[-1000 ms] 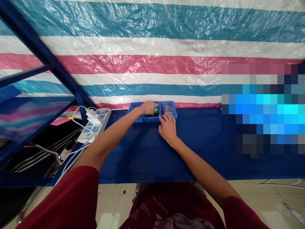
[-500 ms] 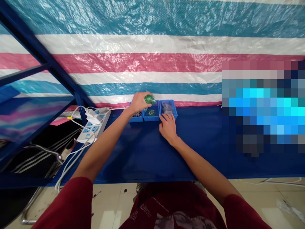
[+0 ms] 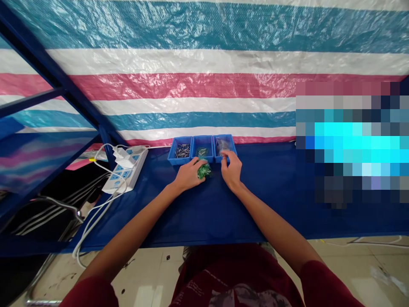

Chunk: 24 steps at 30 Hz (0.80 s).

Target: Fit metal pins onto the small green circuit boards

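Observation:
Three blue bins stand side by side against the striped sheet. The left bin (image 3: 171, 158) holds loose metal screws (image 3: 182, 151), the middle bin (image 3: 194, 159) a greenish bag (image 3: 202, 152), and the right bin (image 3: 234, 145) a clear bag with greyish contents (image 3: 221, 145). Just in front of the middle bin, my left hand (image 3: 189, 174) grips a crumpled green bag (image 3: 204, 171). My right hand (image 3: 231, 169) is at the front edge of the right bin, its fingers bent together; whatever they hold, if anything, is too small to tell.
On the left of the blue table (image 3: 204, 217) lies a white power strip (image 3: 126, 175) with a plugged-in adapter (image 3: 123, 157) and white cables (image 3: 91, 221). A blue metal frame (image 3: 53, 79) rises at the left. The right side is pixelated.
My left hand has brought the green bag down and toward me, from above the middle bin to the table, uncovering the screws. My right hand has turned and its fingers have drawn together.

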Each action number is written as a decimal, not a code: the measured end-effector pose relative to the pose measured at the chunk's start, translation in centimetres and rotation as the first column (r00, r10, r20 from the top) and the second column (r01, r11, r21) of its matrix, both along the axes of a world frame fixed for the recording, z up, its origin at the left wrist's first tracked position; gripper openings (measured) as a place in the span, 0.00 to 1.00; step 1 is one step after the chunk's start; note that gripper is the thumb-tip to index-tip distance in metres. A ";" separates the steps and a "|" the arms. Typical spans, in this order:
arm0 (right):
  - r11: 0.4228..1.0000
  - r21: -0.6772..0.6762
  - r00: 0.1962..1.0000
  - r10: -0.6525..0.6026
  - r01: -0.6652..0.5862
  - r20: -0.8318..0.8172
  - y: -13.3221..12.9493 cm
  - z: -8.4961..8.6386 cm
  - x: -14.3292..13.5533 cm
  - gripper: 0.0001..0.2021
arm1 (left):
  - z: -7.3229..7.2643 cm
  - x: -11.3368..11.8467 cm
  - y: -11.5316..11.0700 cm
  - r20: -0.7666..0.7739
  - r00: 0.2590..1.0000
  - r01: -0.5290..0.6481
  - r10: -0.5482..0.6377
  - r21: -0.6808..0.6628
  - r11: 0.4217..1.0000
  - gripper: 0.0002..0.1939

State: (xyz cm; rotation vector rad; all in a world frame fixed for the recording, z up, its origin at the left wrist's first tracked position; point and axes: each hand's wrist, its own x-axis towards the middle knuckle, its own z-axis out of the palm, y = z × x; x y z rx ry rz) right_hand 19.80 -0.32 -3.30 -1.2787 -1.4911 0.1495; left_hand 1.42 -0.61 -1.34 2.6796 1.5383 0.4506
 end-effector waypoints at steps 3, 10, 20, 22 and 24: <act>1.000 0.004 1.000 0.009 -0.009 0.000 0.0 0.1 0.0 0.15 | -0.4 -0.2 -0.2 -0.047 0.999 0.001 0.003 0.092 0.996 0.26; 1.000 0.010 1.000 0.014 -0.014 0.026 -0.2 0.1 -0.1 0.14 | -1.1 -0.4 -0.9 -0.131 0.991 0.025 0.007 0.236 0.971 0.27; 1.000 -0.004 1.000 0.027 -0.027 0.006 -0.2 0.1 -0.1 0.14 | -2.3 -0.6 -0.7 -0.193 0.973 0.167 -0.128 0.200 0.965 0.27; 1.000 -0.005 0.999 0.027 -0.027 0.017 -0.1 0.0 -0.1 0.14 | -2.3 -0.7 -0.7 -0.209 0.969 0.173 -0.133 0.184 0.968 0.30; 1.000 -0.005 0.999 0.026 -0.026 0.021 -0.1 -0.1 0.0 0.14 | -2.3 -0.7 -0.8 -0.200 0.973 0.151 -0.117 0.165 0.975 0.31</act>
